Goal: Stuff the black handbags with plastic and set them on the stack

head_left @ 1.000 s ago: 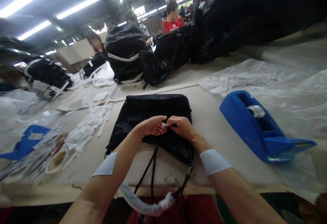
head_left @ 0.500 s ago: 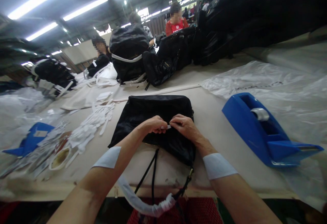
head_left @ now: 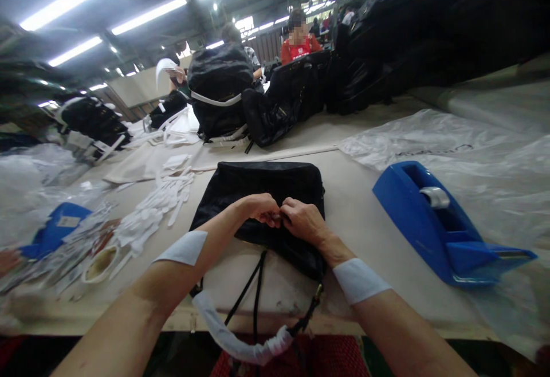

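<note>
A black handbag (head_left: 266, 179) lies on the table in front of me. Over its middle, my left hand (head_left: 265, 209) and my right hand (head_left: 301, 219) meet, fingertips pinched together. The small white strip they held between them a moment ago is now almost wholly hidden by the fingers. Toward me, the bag's strap (head_left: 240, 340), wrapped in white padding, hangs over the table edge, fixed by a brass-coloured clip (head_left: 318, 291). Two thin black cords (head_left: 258, 291) trail from the bag. A pale patch is stuck on each of my forearms.
At the right stands a blue tape dispenser (head_left: 429, 222), beside clear plastic sheeting (head_left: 485, 142). White strips (head_left: 146, 211), a tape roll (head_left: 101, 263) and another blue dispenser (head_left: 60, 228) lie left. Another person's hand (head_left: 8, 261) shows there. Black bags (head_left: 223, 90) and co-workers are beyond.
My hands have closed together, covering the white strip. Another person's hand has come in at the left edge. A co-worker at the back left now holds up a white curved piece.
</note>
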The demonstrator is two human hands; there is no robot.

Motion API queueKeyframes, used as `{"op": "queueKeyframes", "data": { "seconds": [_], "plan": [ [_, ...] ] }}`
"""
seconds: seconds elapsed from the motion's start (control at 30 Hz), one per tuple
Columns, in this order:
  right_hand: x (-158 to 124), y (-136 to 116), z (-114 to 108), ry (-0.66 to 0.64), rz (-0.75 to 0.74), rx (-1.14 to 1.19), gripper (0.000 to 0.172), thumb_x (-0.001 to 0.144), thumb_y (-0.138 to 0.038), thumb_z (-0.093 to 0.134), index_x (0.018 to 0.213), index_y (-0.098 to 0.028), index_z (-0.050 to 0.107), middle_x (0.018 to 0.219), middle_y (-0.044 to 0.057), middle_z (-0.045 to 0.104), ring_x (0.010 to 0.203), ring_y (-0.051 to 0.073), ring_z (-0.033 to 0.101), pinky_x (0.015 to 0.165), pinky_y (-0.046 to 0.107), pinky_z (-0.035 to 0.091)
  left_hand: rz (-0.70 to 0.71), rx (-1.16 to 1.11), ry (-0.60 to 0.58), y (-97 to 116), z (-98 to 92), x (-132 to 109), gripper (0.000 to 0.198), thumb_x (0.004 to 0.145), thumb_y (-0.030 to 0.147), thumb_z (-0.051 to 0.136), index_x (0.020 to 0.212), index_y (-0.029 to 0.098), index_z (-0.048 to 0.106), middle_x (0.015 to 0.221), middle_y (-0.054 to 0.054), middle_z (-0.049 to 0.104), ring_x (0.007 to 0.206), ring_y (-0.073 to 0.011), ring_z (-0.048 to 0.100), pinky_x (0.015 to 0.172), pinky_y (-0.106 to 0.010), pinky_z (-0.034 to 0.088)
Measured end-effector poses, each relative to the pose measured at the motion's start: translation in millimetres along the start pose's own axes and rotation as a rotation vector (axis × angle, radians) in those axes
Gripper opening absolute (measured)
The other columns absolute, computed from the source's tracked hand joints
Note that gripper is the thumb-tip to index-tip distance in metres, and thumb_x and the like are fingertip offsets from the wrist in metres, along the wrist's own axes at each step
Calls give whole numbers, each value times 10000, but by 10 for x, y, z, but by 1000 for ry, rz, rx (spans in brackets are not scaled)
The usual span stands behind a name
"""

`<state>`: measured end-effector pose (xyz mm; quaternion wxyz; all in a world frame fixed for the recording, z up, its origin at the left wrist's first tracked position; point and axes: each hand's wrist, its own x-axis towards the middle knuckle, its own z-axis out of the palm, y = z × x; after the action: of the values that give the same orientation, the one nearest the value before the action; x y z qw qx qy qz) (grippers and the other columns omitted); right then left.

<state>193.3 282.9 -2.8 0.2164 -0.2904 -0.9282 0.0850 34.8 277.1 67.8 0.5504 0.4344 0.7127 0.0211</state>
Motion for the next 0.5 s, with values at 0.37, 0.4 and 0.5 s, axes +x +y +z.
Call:
{"op": "queueKeyframes", "data": {
  "seconds": [0.37, 0.4, 0.5],
  "plan": [
    [39, -40, -15, -41, -6, -59, 135, 936, -197, 528, 962, -142, 648, 1038, 92, 632, 932, 186, 594, 629, 257, 362, -202, -252, -276, -4, -135, -17, 375, 900, 210, 397, 715, 82, 697, 746, -186, 714, 595, -173, 685, 358, -136, 371],
    [39, -40, -18, -45, -2, -57, 131, 934, -195, 533, 960, -143, 650, 1038, 88, 635, 926, 182, 597, 625, 255, 358, -219, -283, -283, -18, -137, -17, 404, 925, 231, 382, 725, 76, 697, 742, -191, 711, 584, -172, 683, 359, -138, 388],
    [33, -37, -26, -55, 12, -43, 133, 935, -205, 538, 951, -148, 657, 1042, 80, 642, 907, 173, 609, 614, 253, 347, -228, -327, -253, -56, -125, -12, 379, 942, 201, 410, 721, 74, 690, 734, -167, 709, 555, -135, 665, 385, -118, 419]
  ]
}}
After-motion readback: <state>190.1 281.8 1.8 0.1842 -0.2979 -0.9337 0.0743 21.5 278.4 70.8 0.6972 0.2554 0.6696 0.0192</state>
